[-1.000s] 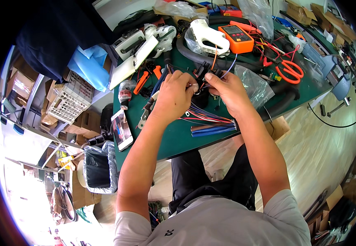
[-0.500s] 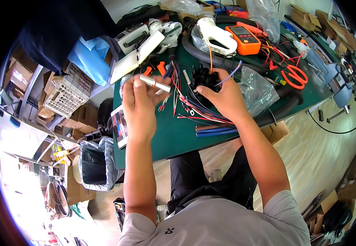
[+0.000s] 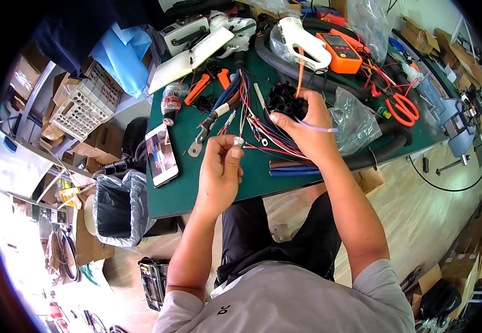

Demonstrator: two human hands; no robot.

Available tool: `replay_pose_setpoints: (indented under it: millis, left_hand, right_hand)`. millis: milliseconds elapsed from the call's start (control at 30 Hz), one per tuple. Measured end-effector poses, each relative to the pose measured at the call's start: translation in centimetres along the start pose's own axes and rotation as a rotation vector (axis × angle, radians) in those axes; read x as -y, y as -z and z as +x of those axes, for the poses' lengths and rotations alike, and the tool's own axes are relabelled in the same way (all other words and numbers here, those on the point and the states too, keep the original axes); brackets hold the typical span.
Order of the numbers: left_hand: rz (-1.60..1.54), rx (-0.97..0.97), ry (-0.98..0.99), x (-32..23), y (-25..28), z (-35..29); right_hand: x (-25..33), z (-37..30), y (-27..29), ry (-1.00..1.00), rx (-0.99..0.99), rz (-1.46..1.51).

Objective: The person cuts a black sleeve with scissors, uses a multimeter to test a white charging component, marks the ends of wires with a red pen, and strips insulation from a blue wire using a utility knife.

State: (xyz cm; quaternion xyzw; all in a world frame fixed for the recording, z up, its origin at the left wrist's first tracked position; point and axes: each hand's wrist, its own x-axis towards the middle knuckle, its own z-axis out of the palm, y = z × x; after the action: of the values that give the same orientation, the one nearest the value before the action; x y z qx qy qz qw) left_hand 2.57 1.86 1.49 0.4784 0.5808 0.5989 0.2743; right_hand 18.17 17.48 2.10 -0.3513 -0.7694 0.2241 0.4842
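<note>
My left hand (image 3: 220,173) is closed in a pinch above the near part of the table. Between thumb and forefinger shows the end of a small silvery-white piece (image 3: 239,142); the rest is hidden by the fingers. My right hand (image 3: 311,125) grips a black, many-lobed plastic part (image 3: 283,101), thumb on its near side. An orange strip (image 3: 300,72) rises beside it, and a thin purple wire (image 3: 316,128) crosses my right fingers. Between the hands lies a fan of thin multicoloured wires (image 3: 271,141), some with stripped or crimped ends. A cable with a flat metal lug (image 3: 195,149) lies left of them.
On the green table (image 3: 188,202) lie a phone (image 3: 162,155), orange-handled pliers (image 3: 197,90), an open notebook (image 3: 188,61), a white charging handle (image 3: 303,44), an orange meter (image 3: 338,53), orange scissors (image 3: 402,109) and a plastic bag (image 3: 355,122). A lined bin (image 3: 121,211) stands left.
My left hand has moved right and nearer, turning the white, red-banded cylinder it held so only a small end shows. My right hand keeps the black part. The view has shifted slightly.
</note>
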Motion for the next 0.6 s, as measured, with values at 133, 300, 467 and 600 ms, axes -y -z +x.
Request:
replay_pose_setpoints:
  millis: [133, 300, 467, 600]
  left_hand:
    - [0.085, 0.028, -0.039, 1.3, -0.3, 0.4]
    - [0.119, 0.107, -0.022, 2.4, -0.5, 0.3]
    - [0.121, 0.115, -0.053, 2.4, -0.4, 0.1]
    - [0.19, 0.138, -0.081, 2.3, -0.1, -0.3]
  right_hand:
    - [0.3, -0.1, 0.2, -0.162, 0.067, 0.093]
    - [-0.6, -0.4, 0.3, -0.137, 0.082, 0.206]
    - [-1.2, -0.8, 0.1, -0.05, 0.044, 0.221]
    - [0.1, -3.3, 3.6, -0.085, -0.006, 0.022]
